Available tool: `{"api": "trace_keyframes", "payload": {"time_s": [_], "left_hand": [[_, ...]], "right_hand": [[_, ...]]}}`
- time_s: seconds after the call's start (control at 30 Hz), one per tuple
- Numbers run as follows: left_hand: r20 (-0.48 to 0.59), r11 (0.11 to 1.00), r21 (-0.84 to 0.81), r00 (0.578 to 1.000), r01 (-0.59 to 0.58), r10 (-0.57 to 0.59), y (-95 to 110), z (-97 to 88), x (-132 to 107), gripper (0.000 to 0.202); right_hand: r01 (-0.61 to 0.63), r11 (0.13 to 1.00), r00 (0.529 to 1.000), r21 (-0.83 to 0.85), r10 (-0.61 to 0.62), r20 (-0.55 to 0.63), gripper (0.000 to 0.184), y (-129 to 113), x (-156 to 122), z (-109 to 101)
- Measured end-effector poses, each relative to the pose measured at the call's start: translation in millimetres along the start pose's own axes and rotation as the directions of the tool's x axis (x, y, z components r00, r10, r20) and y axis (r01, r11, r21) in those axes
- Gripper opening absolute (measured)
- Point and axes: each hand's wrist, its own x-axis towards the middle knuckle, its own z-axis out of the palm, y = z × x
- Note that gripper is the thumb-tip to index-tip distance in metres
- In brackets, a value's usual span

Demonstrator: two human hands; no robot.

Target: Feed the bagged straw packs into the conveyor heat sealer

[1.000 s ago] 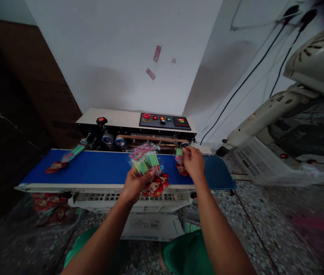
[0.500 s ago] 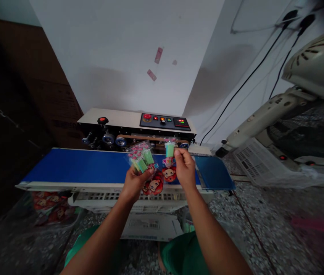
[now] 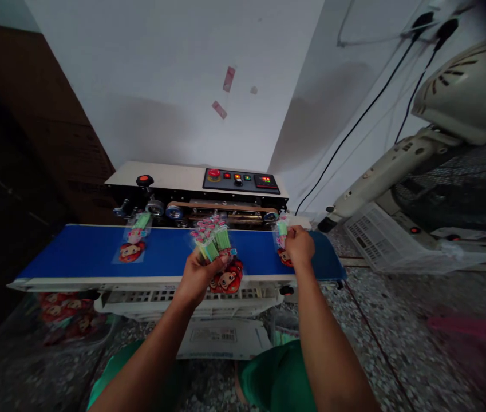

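My left hand [image 3: 197, 273] is closed round a bunch of clear packets [image 3: 217, 257] with green sticks and red cartoon faces, held over the near edge of the blue conveyor belt [image 3: 83, 257]. My right hand [image 3: 298, 246] pinches a single packet [image 3: 283, 240] and presses it onto the belt's right end, at the mouth of the sealing machine [image 3: 200, 191]. Another packet [image 3: 133, 243] lies alone on the belt's left part, its top under the machine's rollers.
A clear bag of sealed packets [image 3: 64, 312] sits on the speckled floor below the belt's left end. A white cardboard box [image 3: 221, 340] lies under the machine. A fan [image 3: 453, 126] leans at the right; cables run down the wall.
My right hand took one packet from the bunch and carried it right and down onto the belt's right end. The earlier packet has travelled left along the belt.
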Motion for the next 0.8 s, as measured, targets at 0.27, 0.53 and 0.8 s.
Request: {"api": "trace_keyframes", "payload": {"time_s": [0.27, 0.53, 0.8], "left_hand": [[-0.005, 1.0, -0.013, 1.0, -0.029, 0.029, 2, -0.3, 2, 0.035], [-0.011, 0.999, -0.001, 0.999, -0.049, 0.049, 2, 3.3, -2, 0.04], [0.001, 0.996, -0.08, 0.999, -0.033, 0.033, 1, 2.7, 0, 0.034]], "right_hand": [[0.327, 0.736, 0.912, 0.592, -0.411, 0.007, 0.037, -62, -41, -7], [-0.066, 0.352, 0.829, 0.934, -0.502, 0.248, 0.027, -86, -79, 2], [0.007, 0.22, 0.954, 0.975, -0.293, 0.059, 0.023, -79, -74, 4]]}}
